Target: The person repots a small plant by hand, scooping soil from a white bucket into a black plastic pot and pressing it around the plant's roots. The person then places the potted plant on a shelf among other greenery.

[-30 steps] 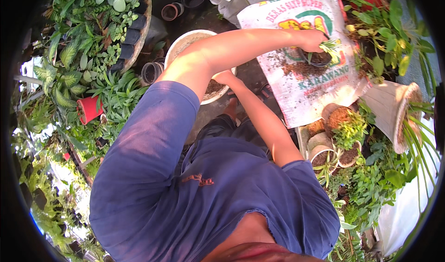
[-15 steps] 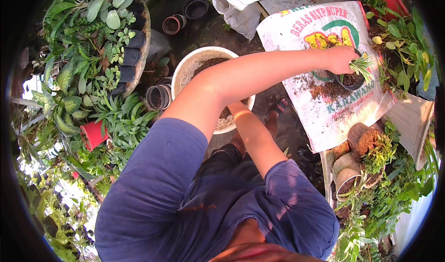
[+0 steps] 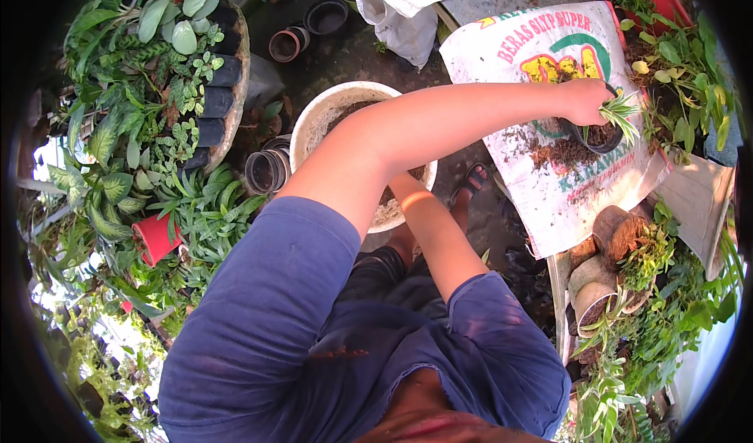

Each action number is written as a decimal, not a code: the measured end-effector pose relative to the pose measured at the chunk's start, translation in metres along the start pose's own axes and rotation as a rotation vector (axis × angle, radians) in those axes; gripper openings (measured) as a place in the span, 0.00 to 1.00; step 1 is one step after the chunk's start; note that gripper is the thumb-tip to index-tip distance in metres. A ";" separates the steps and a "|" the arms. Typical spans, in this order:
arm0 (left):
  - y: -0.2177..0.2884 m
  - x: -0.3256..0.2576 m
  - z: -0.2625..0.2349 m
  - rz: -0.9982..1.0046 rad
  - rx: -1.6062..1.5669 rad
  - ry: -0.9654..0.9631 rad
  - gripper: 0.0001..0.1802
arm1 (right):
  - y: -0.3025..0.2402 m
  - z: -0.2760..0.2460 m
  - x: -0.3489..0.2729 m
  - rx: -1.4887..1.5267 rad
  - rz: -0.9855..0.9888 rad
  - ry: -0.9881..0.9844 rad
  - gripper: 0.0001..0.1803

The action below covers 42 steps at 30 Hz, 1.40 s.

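Note:
My left arm reaches across to the right. The left hand (image 3: pixel 583 102) is closed at the base of a small plant with narrow green-and-white leaves (image 3: pixel 620 113). This plant leans over a black plant pot (image 3: pixel 600 139) holding dark soil. The pot rests on a white printed sack (image 3: pixel 514 70), with loose soil (image 3: pixel 555 154) scattered around it. My right forearm (image 3: pixel 427 216) goes beneath the left one, toward a large white tub (image 3: pixel 302 121) with soil inside. The right hand itself is hidden behind my left arm.
Empty pots (image 3: pixel 267 170) stand left of the tub, and a black pot (image 3: pixel 326 17) farther back. Dense potted plants (image 3: pixel 118 180) fill the left side, with a red pot (image 3: pixel 157 237) among them. Several soil-filled pots (image 3: pixel 594 302) lie below the sack, near more greenery.
The view has shifted slightly. My left hand stays at the plant over the black pot, and my right arm still reaches toward the tub.

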<state>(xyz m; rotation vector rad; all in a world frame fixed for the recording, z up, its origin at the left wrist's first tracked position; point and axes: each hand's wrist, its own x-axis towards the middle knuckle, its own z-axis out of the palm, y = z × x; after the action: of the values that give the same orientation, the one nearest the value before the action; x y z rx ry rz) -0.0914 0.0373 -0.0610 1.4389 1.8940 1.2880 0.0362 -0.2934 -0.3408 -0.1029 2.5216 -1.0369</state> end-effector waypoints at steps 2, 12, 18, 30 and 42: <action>-0.001 0.002 0.000 0.005 -0.004 -0.007 0.14 | 0.008 -0.003 -0.001 -0.019 0.007 0.006 0.35; 0.001 0.004 0.000 -0.054 0.002 -0.039 0.14 | 0.031 -0.004 -0.010 -0.125 0.063 0.049 0.36; 0.008 0.002 -0.001 -0.060 -0.032 -0.053 0.15 | 0.049 0.033 -0.024 -0.177 0.262 0.093 0.36; 0.011 0.006 -0.003 -0.117 0.030 -0.054 0.16 | 0.001 -0.003 -0.064 -0.658 0.323 -0.477 0.28; 0.019 0.022 0.018 -0.172 0.272 0.063 0.22 | 0.025 0.027 -0.051 0.179 0.288 -0.467 0.28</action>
<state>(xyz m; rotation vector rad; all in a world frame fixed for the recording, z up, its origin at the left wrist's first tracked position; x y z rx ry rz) -0.0757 0.0649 -0.0490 1.3369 2.2511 1.0390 0.0954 -0.2825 -0.3576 0.0623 1.9492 -0.9813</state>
